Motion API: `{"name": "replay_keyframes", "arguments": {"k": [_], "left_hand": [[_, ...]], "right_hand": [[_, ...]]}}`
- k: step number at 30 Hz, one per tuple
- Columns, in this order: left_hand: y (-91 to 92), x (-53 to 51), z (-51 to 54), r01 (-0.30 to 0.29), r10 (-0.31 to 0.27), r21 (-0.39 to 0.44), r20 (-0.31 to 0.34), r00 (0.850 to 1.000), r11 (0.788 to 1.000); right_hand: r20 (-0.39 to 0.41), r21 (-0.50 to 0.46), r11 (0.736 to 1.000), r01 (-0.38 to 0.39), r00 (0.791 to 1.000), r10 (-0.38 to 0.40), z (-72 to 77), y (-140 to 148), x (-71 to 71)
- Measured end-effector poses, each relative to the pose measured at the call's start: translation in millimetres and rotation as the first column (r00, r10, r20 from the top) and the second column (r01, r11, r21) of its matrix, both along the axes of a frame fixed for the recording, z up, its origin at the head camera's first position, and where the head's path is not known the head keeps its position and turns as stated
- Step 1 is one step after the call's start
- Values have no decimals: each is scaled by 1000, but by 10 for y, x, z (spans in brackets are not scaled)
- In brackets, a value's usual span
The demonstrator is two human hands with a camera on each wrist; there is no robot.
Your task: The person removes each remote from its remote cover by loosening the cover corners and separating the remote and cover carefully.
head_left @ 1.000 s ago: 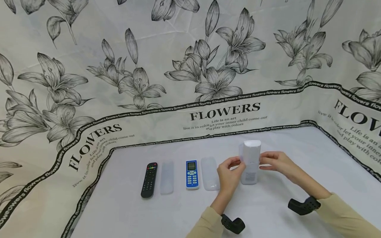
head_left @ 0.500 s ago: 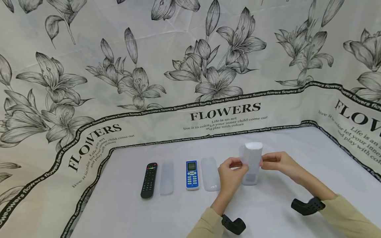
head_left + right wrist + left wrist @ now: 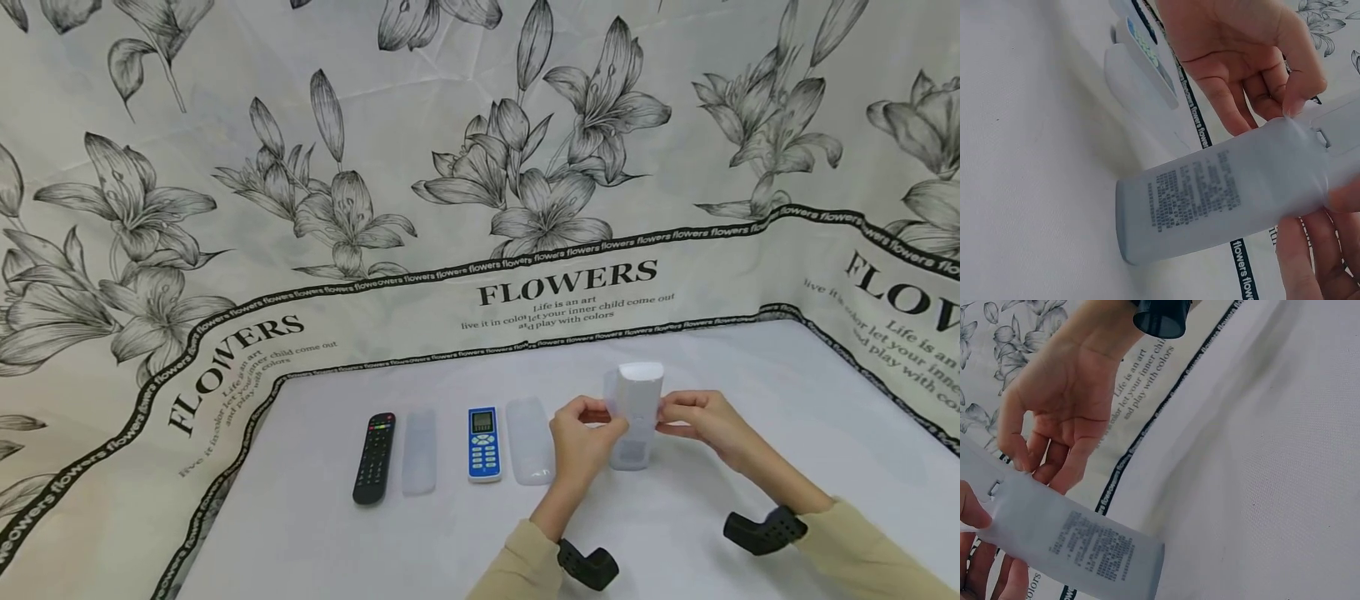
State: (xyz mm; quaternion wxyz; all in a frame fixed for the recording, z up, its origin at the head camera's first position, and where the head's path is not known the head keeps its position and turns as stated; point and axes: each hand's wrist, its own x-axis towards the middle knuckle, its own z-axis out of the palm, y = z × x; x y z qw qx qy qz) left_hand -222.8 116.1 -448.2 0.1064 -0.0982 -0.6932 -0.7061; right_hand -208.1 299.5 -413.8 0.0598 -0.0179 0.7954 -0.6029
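Observation:
Upright above the cloth, a white remote stands inside a translucent sleeve, its upper part sticking out. My left hand pinches the sleeve's left edge between thumb and fingers; my right hand pinches the opposite edge. In the left wrist view, printed text shows through the sleeve, with my right hand above it and my left thumb at its side. The right wrist view shows the sleeve's mouth around the remote's slotted back; the sleeve's lower end points left.
On the white cloth lie a black remote, a clear sleeve, a blue-faced remote and another clear sleeve close beside my left hand. A flower-printed curtain rises behind.
The white remote sits slightly lower, and it and its sleeve have shifted a little to the right. Both hands remain at the sleeve's edges, with small shifts of the right fingers.

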Motion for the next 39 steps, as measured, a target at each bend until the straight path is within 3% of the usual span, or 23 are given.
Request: {"name": "replay_keyframes", "arguments": {"k": [6,13,30,39], "left_hand": [[39,19,-34,-44,44,10,6,999,999],[60,23,-48,-79,79,23,-6,997,997],[61,24,-80,-130,130,42,8,992,991],[71,14,-99,-125,125,53,5,992,991]], "right_hand": [[-12,44,998,35,999,-35,-22,-24,19],[-31,42,999,14,999,-13,-7,-12,24],[-26,166,984,58,998,-54,52,-78,38],[-27,176,982,71,997,-68,46,-82,51]]}}
